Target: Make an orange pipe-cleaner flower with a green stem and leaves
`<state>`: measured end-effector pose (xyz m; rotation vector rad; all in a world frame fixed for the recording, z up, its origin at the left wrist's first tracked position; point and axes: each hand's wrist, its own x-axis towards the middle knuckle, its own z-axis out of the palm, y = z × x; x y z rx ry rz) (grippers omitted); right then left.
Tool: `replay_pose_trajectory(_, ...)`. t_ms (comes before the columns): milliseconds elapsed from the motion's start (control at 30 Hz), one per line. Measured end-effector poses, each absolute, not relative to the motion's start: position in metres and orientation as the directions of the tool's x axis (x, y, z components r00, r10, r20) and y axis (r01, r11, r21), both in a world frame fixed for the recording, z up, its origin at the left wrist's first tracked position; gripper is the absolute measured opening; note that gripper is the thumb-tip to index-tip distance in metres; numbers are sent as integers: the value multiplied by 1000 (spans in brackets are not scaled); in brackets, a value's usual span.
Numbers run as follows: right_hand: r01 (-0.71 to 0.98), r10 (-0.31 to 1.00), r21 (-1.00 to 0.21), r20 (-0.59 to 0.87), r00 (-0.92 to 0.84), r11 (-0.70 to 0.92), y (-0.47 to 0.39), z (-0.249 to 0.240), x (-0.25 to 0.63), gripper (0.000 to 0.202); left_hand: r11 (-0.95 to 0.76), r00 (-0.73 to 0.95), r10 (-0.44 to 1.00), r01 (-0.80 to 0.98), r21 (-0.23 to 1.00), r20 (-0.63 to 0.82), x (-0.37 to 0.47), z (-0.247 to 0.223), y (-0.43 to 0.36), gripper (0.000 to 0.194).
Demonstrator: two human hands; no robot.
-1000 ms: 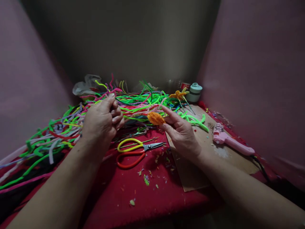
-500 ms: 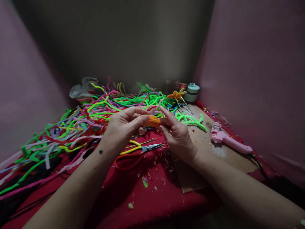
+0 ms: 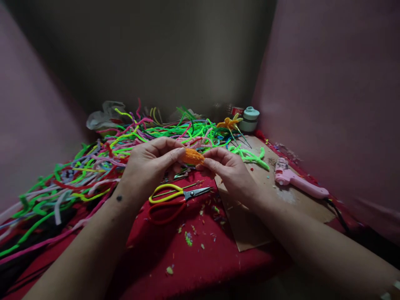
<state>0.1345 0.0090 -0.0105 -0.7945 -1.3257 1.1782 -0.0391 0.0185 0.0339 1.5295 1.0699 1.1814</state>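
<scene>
Between my hands is a small, fuzzy orange pipe-cleaner piece (image 3: pixel 193 156), held above the red cloth. My left hand (image 3: pixel 153 160) pinches its left end between thumb and fingers. At its right end, my right hand (image 3: pixel 226 166) grips the tip with thumb and forefinger. Below them lie scissors (image 3: pixel 192 193) with one yellow and one red handle, blades pointing right. A thin stick (image 3: pixel 190 184) lies by the scissors. Part of the orange piece is covered by my fingers.
A heap of coloured pipe cleaners (image 3: pixel 103 158) spreads across the back and left. On the right, a pink glue gun (image 3: pixel 301 183) rests on cardboard (image 3: pixel 259 216). Behind are an orange flower (image 3: pixel 229 123) and a pale green bottle (image 3: pixel 251 118). Scraps dot the red cloth (image 3: pixel 187 266).
Both hands have shifted slightly left with the orange piece. My right hand's fingers have drawn in to a pinch at its right end, leaving more of it showing.
</scene>
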Motion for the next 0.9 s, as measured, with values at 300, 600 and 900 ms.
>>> replay_pose_trajectory(300,-364,967,-929,147,-207,63,13,-12,137,17,-270,238,945,173,947,225,-41,36,18,13)
replay_pose_trajectory(600,100,917,-934,310,-251,343,5,-7,137,17,-337,255,925,212,917,281,-42,37,18,10)
replay_pose_trajectory(900,591,768,-525,573,-287,612,7,-14,138,19,-314,223,934,138,939,280,-38,33,16,4)
